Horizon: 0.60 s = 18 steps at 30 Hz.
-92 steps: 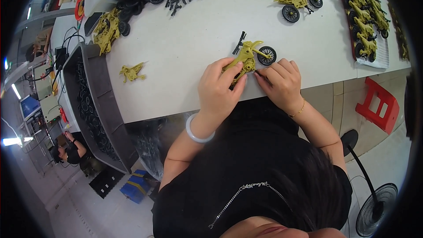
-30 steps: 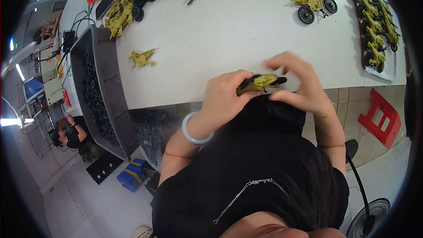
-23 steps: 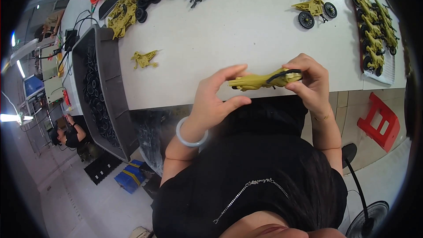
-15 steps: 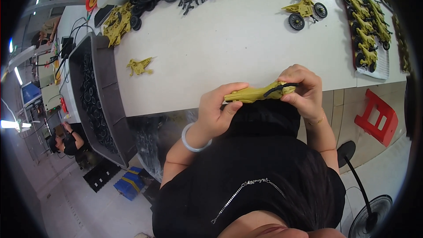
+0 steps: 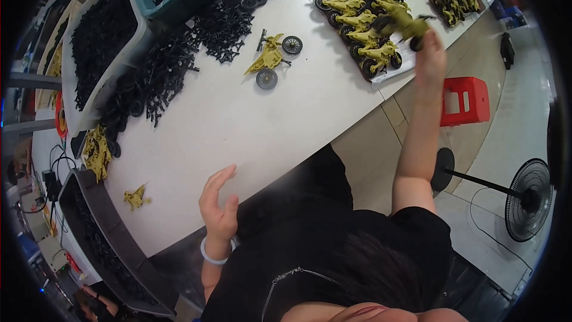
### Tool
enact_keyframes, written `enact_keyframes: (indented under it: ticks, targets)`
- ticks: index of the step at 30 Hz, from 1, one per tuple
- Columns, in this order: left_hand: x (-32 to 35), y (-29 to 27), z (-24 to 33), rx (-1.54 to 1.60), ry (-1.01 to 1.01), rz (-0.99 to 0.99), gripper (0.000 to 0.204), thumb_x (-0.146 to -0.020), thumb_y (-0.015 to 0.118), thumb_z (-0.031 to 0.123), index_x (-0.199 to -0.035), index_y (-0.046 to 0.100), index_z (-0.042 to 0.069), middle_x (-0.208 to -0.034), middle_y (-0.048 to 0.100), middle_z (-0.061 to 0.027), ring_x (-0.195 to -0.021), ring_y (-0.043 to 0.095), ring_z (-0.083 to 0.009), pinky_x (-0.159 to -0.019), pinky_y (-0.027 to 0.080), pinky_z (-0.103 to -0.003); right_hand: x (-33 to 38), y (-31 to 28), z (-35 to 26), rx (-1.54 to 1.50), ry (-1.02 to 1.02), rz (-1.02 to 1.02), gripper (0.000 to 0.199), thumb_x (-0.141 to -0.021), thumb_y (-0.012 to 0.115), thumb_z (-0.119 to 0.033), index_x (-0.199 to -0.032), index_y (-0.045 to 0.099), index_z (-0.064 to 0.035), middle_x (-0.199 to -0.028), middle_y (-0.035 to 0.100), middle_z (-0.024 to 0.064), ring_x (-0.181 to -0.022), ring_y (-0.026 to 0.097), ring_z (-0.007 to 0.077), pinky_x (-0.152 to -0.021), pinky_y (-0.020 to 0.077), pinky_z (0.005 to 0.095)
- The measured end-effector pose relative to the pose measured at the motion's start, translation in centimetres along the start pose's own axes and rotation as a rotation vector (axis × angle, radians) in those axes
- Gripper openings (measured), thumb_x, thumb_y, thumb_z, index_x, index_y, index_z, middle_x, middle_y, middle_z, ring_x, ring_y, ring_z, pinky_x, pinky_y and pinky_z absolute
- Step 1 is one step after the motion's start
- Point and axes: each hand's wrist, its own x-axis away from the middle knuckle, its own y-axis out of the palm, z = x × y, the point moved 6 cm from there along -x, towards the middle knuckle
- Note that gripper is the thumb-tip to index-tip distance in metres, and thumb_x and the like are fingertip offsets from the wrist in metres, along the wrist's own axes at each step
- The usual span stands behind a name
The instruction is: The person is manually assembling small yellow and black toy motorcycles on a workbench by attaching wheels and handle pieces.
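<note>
The olive-yellow plastic toy motorcycle with black wheels (image 5: 404,24) was up in the air, gripped in the right hand (image 5: 429,53), just over the white tray (image 5: 387,74) of matching finished bikes. The left hand (image 5: 218,203) hovered open and empty at the white table (image 5: 238,119) edge.

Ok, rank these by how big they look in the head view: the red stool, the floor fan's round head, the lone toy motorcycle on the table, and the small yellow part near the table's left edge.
1. Floor fan's round head
2. Red stool, close behind; fisheye stretch at the rim makes this pair unsure
3. Lone toy motorcycle
4. Small yellow part
</note>
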Motion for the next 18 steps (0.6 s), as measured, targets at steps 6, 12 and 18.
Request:
enact_keyframes:
  ticks: [6, 12, 18]
  targets:
    - [1.2, -0.6, -1.3, -0.114, -0.081, 0.019, 0.028, -0.081, 0.062, 0.006, -0.108, 0.064, -0.001, -0.106, 0.065, -0.0166, -0.099, 0.062, -0.0292, -0.09, 0.046, -0.035, -8.9, -14.9, 6.4, 0.533, 0.219, -0.039, 0.031, -0.092, 0.062, -0.02, -0.115, 0.062, 0.0008, -0.103, 0.064, 0.0012, -0.094, 0.056, 0.0072, -0.086, 0.0419, 0.0226]
    - [1.7, 0.2, -0.9, -0.23, -0.067, -0.017, 0.026, -0.08, 0.065, 0.006, -0.105, 0.064, 0.0, -0.103, 0.065, -0.0146, -0.093, 0.063, -0.0301, -0.083, 0.049, -0.035, -11.6, -17.0, 11.0, 0.692, 0.15, -0.166, 0.036, -0.09, 0.064, -0.019, -0.121, 0.06, -0.0002, -0.11, 0.063, 0.005, -0.1, 0.057, 0.0121, -0.09, 0.0424, 0.0247]
    - [1.2, -3.9, -1.6, -0.405, -0.087, 0.183, 0.025, -0.079, 0.065, 0.007, -0.104, 0.064, 0.005, -0.101, 0.06, -0.0114, -0.091, 0.059, -0.0308, -0.08, 0.048, -0.036, -12.6, -22.2, 11.1, 0.989, 0.021, 0.094, 0.053, -0.085, 0.071, -0.033, -0.125, 0.057, -0.0017, -0.12, 0.06, 0.0119, -0.105, 0.058, 0.0171, -0.087, 0.0465, 0.0307]
